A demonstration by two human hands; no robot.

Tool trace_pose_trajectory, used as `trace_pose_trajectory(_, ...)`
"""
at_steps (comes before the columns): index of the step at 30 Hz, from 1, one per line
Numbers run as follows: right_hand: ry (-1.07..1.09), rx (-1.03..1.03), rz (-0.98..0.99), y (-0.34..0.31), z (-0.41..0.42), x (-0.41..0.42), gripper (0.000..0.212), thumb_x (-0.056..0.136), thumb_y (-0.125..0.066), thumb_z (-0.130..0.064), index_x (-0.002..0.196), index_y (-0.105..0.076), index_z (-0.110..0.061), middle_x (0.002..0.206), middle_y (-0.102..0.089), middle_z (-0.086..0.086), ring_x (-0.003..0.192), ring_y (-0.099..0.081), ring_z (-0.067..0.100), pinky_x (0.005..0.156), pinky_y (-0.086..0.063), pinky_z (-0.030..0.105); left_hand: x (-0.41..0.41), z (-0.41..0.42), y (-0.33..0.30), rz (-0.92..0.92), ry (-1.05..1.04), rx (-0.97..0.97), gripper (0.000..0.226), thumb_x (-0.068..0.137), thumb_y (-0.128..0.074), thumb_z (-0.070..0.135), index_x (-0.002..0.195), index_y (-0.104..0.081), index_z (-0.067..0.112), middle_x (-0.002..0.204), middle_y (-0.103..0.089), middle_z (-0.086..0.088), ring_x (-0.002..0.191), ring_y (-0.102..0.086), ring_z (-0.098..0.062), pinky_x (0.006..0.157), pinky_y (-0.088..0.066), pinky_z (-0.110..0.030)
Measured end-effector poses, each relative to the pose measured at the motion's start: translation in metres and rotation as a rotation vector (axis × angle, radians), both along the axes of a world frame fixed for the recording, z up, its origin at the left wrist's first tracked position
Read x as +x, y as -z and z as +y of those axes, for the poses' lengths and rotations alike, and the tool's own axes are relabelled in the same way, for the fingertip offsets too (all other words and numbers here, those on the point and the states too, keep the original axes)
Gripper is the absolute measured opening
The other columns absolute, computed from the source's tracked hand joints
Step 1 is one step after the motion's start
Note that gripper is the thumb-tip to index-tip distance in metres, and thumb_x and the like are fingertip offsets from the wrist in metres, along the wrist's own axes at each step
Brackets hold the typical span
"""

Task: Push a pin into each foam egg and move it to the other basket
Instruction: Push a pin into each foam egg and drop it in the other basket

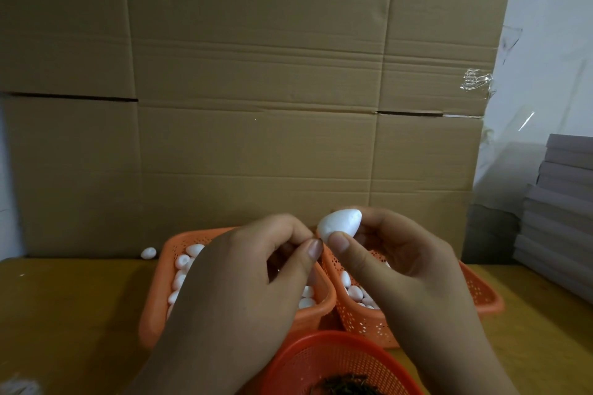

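Observation:
My right hand (394, 253) holds a white foam egg (338, 221) between thumb and fingers, raised above the two orange baskets. My left hand (256, 269) has thumb and forefinger pinched together right at the egg's left end; the pin itself is too small to see. The left orange basket (160, 292) holds several white eggs. The right orange basket (362, 324) also holds several eggs, mostly hidden behind my right hand. A round red basket (321, 359) at the bottom edge contains dark thin pins (346, 386).
A loose foam egg (148, 253) lies on the wooden table (70, 314) left of the baskets. A tall cardboard wall (256, 106) stands directly behind. A stack of grey boards (558, 218) sits at the right.

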State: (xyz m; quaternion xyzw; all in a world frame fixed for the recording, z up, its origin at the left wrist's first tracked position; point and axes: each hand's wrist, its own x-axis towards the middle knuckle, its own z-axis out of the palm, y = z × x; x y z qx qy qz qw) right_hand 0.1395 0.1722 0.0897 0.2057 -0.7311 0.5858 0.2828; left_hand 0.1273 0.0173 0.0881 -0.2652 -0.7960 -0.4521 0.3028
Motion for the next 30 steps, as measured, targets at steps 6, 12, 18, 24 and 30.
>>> trace_pose_trajectory(6,-0.019,0.004,0.008,-0.0010,0.0011,0.0007,0.017,0.072,-0.073,-0.036,0.089,-0.072,-0.039,0.083,-0.074,-0.009,0.083,-0.068,0.007,0.076,-0.051,0.016,0.0027,0.0035,0.0006,0.026,-0.009,-0.008,0.007,0.081,-0.054,0.042,0.084,-0.060,0.040,0.065,-0.065,0.026,0.064,-0.065,0.003,0.060,-0.052,-0.027)
trace_pose_trajectory(12,-0.036,-0.016,0.008,-0.0018,0.0015,0.0012,0.019,0.071,-0.068,-0.032,0.086,-0.072,-0.041,0.083,-0.074,-0.011,0.082,-0.069,0.005,0.076,-0.052,0.014,0.0036,0.0028,-0.0024,0.051,0.022,-0.021,0.022,0.080,-0.045,0.052,0.084,-0.060,0.037,0.067,-0.066,0.025,0.067,-0.065,0.003,0.059,-0.051,-0.024)
trace_pose_trajectory(18,-0.056,-0.007,-0.010,-0.0018,0.0043,0.0014,0.020,0.071,-0.069,-0.029,0.087,-0.072,-0.039,0.084,-0.074,-0.008,0.083,-0.069,0.009,0.076,-0.054,0.018,0.0037,0.0047,0.0017,0.042,-0.014,-0.016,0.009,0.082,-0.052,0.044,0.083,-0.060,0.040,0.066,-0.066,0.026,0.066,-0.065,0.003,0.060,-0.053,-0.031)
trace_pose_trajectory(24,-0.097,-0.096,-0.048,-0.0048,0.0019,0.0014,0.015,0.073,-0.074,-0.036,0.086,-0.073,-0.043,0.086,-0.074,-0.012,0.086,-0.069,0.004,0.076,-0.051,0.012,0.0009,0.0030,-0.0009,0.030,0.044,0.024,0.025,0.077,-0.046,0.056,0.087,-0.063,0.040,0.068,-0.067,0.023,0.068,-0.066,0.001,0.061,-0.055,-0.034)
trace_pose_trajectory(30,-0.168,-0.213,-0.095,-0.0051,0.0062,-0.0005,0.032,0.066,-0.067,-0.022,0.097,-0.072,-0.021,0.087,-0.076,-0.007,0.082,-0.070,0.001,0.066,-0.049,0.008,-0.0028,0.0013,0.0021,-0.011,0.035,0.000,0.029,0.073,-0.048,0.064,0.097,-0.060,0.052,0.074,-0.068,0.025,0.071,-0.066,0.002,0.065,-0.056,-0.031)
